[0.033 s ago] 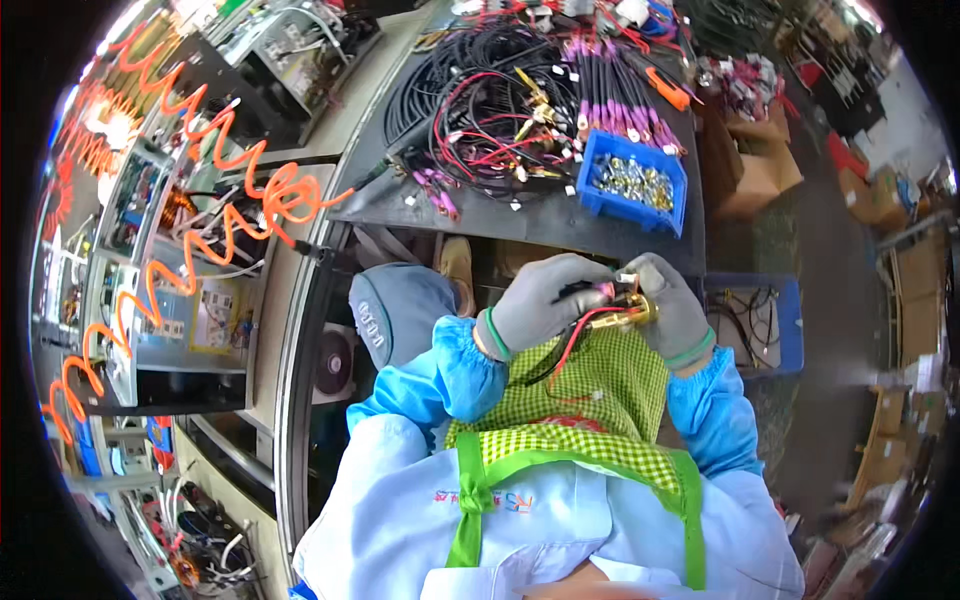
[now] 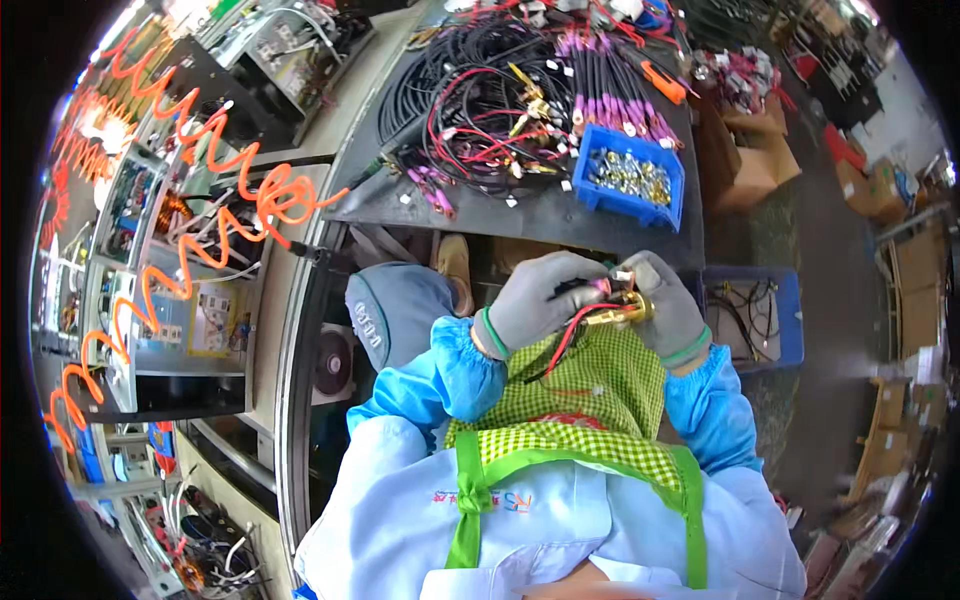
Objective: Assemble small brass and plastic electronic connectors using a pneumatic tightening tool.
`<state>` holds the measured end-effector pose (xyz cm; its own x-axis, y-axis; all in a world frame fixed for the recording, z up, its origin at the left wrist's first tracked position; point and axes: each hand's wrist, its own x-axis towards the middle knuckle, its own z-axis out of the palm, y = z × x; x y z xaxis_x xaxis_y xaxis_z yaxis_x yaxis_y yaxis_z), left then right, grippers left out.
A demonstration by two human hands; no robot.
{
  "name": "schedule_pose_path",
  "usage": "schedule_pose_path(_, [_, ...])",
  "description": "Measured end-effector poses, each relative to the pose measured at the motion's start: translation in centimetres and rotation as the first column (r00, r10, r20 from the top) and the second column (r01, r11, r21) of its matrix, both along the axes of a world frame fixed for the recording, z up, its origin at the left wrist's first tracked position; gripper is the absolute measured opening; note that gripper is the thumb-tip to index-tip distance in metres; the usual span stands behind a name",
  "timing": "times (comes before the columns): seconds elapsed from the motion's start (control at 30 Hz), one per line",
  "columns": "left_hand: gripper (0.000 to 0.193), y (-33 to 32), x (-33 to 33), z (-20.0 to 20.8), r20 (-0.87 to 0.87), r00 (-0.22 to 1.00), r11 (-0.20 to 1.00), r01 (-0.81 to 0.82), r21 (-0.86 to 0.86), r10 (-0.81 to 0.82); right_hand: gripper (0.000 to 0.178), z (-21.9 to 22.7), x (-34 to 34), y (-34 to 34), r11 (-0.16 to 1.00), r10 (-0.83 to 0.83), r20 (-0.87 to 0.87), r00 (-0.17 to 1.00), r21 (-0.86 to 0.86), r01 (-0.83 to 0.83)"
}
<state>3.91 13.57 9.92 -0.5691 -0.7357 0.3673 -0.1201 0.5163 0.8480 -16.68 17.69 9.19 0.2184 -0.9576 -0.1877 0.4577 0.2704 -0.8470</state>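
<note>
Both my hands wear grey gloves and meet over my lap, just off the bench's near edge. The fingers of my left hand (image 2: 543, 296) are closed round a black cable with a pink sleeve (image 2: 601, 285) at its end. My right hand (image 2: 668, 308) grips a brass fitting (image 2: 627, 311), its round end against the fingers. The cable end and the fitting are close together; whether they are joined is hidden by the fingers. A thin red wire (image 2: 569, 335) and a dark one hang from between the hands over my green checked apron (image 2: 600, 378).
On the bench (image 2: 520, 218) lie coiled black cables (image 2: 440, 100), a row of pink-sleeved cables (image 2: 600, 85) and a blue bin (image 2: 630, 205) of small metal hardware. An orange coiled hose (image 2: 225, 220) stretches across the left. A blue crate (image 2: 788, 320) and a cardboard box (image 2: 755, 165) stand at the right.
The red wire's hanging part has shifted slightly and shows less of a loop. My hands keep nearly the same place and grip.
</note>
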Motion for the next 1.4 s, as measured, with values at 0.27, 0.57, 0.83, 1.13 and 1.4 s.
schedule_pose_path(0.27, [0.03,-0.1,0.1,-2.5,0.09,0.996,0.995,0.024,-0.094,-0.016,0.032,-2.5,0.7,1.8,0.994,-0.045,0.036,0.998,0.102,0.041])
schedule_pose_path(0.57, [0.031,-0.2,-0.6,-4.8,0.14,0.982,0.989,0.133,-0.066,-0.122,0.037,-4.8,0.4,3.3,0.996,-0.01,0.083,0.997,0.086,0.003])
schedule_pose_path(0.83, [0.064,-0.7,-2.3,-6.2,0.052,0.964,0.928,0.236,0.289,-0.262,0.06,-5.0,-0.9,5.9,0.997,0.017,-0.09,0.996,0.08,-0.01])
schedule_pose_path(1.13, [0.063,-1.4,-5.4,-8.1,0.25,0.817,0.847,0.454,0.277,-0.519,0.056,-6.8,-3.2,8.1,0.98,0.098,-0.159,0.982,0.185,-0.067])
schedule_pose_path(1.4, [0.039,-5.8,-7.9,-3.5,0.278,0.804,0.812,0.572,-0.118,-0.526,0.052,-7.7,-5.0,9.3,0.956,-0.067,-0.094,0.993,0.278,0.09])
